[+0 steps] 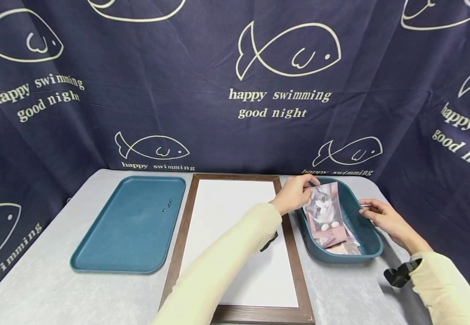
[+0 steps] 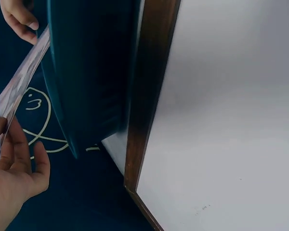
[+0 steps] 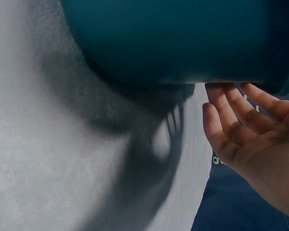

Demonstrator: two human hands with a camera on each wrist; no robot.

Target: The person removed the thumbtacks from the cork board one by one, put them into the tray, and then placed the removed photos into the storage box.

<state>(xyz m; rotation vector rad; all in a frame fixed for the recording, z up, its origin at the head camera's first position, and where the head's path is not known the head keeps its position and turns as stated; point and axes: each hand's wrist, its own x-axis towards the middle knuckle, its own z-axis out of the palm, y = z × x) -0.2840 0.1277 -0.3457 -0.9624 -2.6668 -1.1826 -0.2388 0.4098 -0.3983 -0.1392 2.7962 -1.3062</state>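
My left hand (image 1: 293, 194) pinches the top left edge of a cat photo (image 1: 324, 212) between thumb and fingers. In the left wrist view the photo (image 2: 23, 72) appears nearly edge-on, tilted at the rim of the deep teal bin (image 1: 366, 225). More photos (image 1: 348, 246) lie beneath it in the bin. At the bin's right side is my right hand (image 1: 391, 221). Its fairly straight fingertips touch the bin's outer wall (image 3: 183, 43) in the right wrist view, while the thumb is mostly out of sight.
A white board (image 1: 235, 216) with a brown wooden frame lies mid-table under my left arm. To its left sits a shallow teal tray (image 1: 125, 234) holding several tiny dark pieces (image 1: 168, 204). A dark fish-print curtain (image 1: 210, 113) hangs behind the table.
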